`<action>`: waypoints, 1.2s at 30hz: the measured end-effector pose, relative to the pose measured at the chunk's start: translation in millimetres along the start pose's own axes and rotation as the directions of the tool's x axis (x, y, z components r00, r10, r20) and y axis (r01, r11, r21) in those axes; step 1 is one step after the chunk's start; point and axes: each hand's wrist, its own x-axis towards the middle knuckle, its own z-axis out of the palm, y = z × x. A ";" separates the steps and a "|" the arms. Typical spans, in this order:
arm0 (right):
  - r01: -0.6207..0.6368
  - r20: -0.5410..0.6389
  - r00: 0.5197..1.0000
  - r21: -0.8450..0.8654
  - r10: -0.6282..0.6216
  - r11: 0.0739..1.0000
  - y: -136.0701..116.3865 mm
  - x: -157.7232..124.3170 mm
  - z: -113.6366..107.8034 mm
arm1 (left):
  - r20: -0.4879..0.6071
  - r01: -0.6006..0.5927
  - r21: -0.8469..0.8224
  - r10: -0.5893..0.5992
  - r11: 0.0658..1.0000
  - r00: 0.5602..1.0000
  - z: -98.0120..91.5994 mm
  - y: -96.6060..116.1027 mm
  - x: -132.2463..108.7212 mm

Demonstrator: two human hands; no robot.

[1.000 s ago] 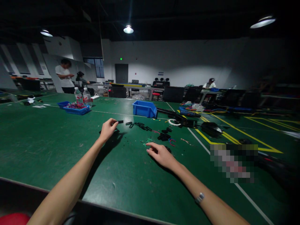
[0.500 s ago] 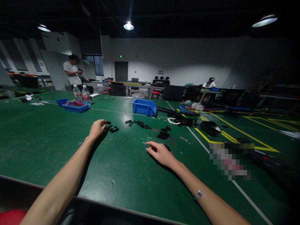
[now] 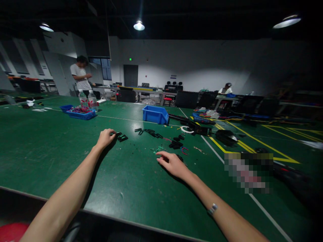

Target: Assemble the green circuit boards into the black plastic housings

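My left hand (image 3: 106, 137) reaches out over the green table (image 3: 50, 148), fingers curled, its tips at a small black part (image 3: 117, 134) lying beside another black piece (image 3: 122, 137). My right hand (image 3: 171, 163) rests palm down on the table, fingers loosely bent, touching the surface near small green bits (image 3: 158, 149). A black object (image 3: 180, 157) peeks out behind its knuckles. More black clips (image 3: 150, 132) and black pieces with red and blue wire (image 3: 178, 145) lie beyond.
A blue bin (image 3: 155, 115) stands behind the parts. A blue tray of coloured pieces (image 3: 80, 112) and two water bottles (image 3: 87, 99) stand far left. Tools and cables (image 3: 202, 122) clutter the right. One person stands at the back left, another sits far back.
My left hand moved left and down to the table with the black part it held raised, setting its fingertips beside the other black pieces. My right hand barely moved.
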 end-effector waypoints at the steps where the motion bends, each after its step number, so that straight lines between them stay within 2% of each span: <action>1: -0.002 -0.002 1.000 0.000 0.002 1.000 -0.1 0.1 0.1 | -0.013 0.009 -0.002 -0.009 1.000 1.000 -0.4 0.7 0.1; 10: 0.005 0.003 1.000 0.001 -0.005 1.000 -0.3 -0.5 -0.9 | -0.138 0.109 0.005 -0.108 0.994 0.985 -7.2 5.2 -1.9; 13: 0.007 0.003 1.000 0.006 -0.007 1.000 0.0 -0.7 -0.6 | -0.109 0.104 0.001 -0.103 0.995 0.989 -3.5 3.5 -2.3; 20: 0.007 -0.001 1.000 0.003 -0.007 1.000 -1.0 -0.8 -0.6 | 0.040 0.000 -0.013 0.001 1.000 0.999 8.8 4.3 -1.5; 36: 0.056 -0.004 0.998 -0.011 -0.056 0.998 2.2 -0.7 1.7 | 0.030 -0.009 -0.064 0.010 0.998 0.999 3.8 15.0 -1.7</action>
